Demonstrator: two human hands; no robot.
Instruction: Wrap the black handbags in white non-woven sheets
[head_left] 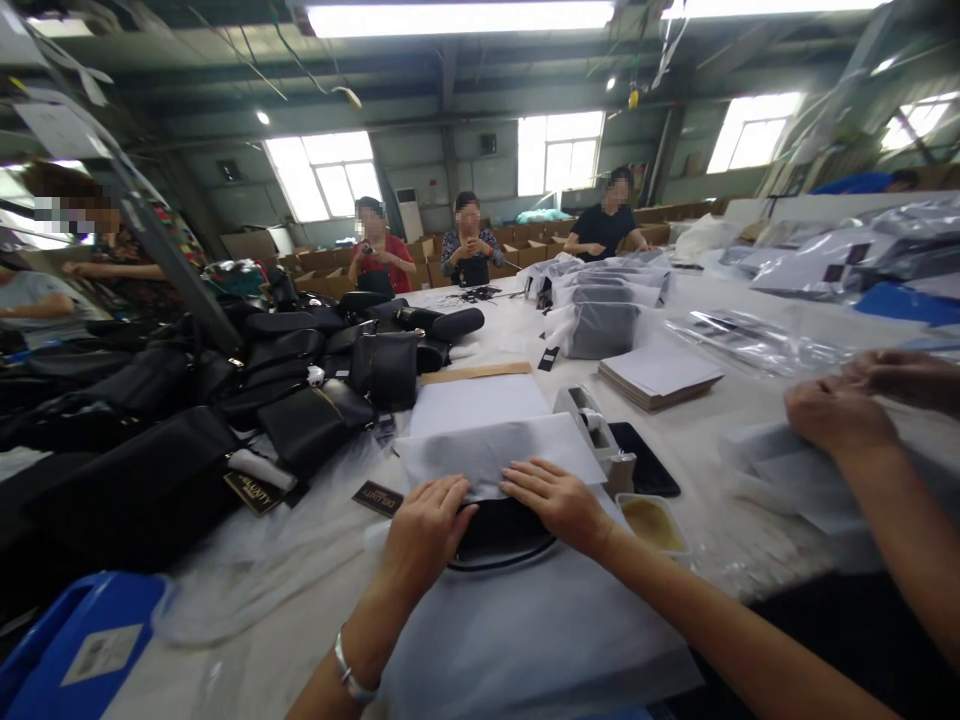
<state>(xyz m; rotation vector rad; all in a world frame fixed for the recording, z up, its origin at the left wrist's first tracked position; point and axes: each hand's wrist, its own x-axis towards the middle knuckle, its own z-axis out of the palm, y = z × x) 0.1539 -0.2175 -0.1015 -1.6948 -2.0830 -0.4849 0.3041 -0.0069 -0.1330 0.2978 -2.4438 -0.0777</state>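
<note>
My left hand (429,522) and my right hand (553,500) lie side by side on a white tissue sheet (487,452), fingers stretched out. The sheet covers the far part of a black bag (495,535), whose near edge and curved dark strap or rim show between my hands. Beneath the bag, more white wrapping sheet (525,630) spreads toward me. Beyond it lies a stack of white paper (476,395). A black tag with gold lettering (377,497) rests left of my left hand.
Black bags (315,425) pile up on the left. A tape dispenser (589,425), a dark tablet-like slab (643,460) and a tub of yellowish stuff (651,524) stand right. Behind are wrapped bags (600,325) and cardboard sheets (660,375). A co-worker's hands (840,410) work at the right.
</note>
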